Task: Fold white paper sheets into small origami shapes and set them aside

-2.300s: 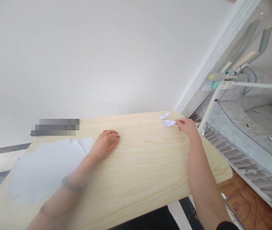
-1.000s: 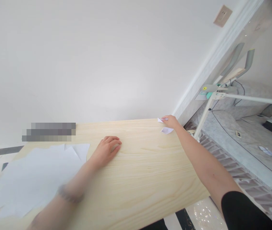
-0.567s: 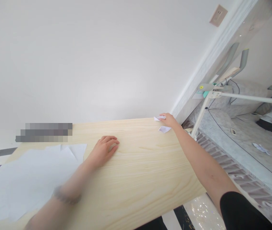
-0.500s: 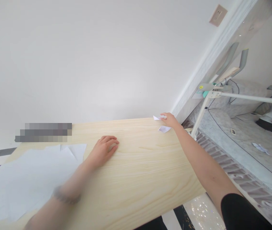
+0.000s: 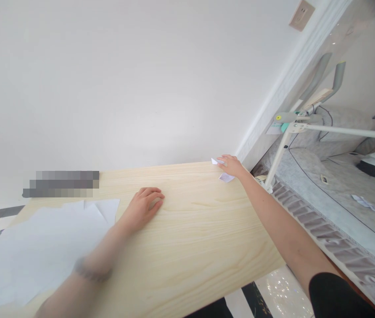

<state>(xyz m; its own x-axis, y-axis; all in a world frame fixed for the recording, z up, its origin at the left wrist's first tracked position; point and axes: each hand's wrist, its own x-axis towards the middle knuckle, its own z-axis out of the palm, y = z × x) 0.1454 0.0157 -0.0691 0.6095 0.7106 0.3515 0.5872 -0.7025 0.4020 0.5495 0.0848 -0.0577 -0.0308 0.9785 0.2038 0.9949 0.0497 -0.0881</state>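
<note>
My right hand is at the far right corner of the wooden table, its fingers stretched out over a small folded white paper. The fingers partly cover that paper, and they look apart rather than pinched. Just below the hand, closer to me, lies a second folded paper with a pointed outline. My left hand rests on the middle of the tabletop, fingers loosely bent and apart, with nothing in it. Loose white sheets lie overlapping on the left, partly beneath my left forearm.
A pixelated dark block covers something at the table's back left. The wall borders the back edge. Right of the table stand a white metal frame with grey handles and a grey sofa; a person is partly visible there.
The right hand's fingers have loosened from a pinch near the far folded paper and now spread out. My left hand stays put. The view has shifted slightly.
</note>
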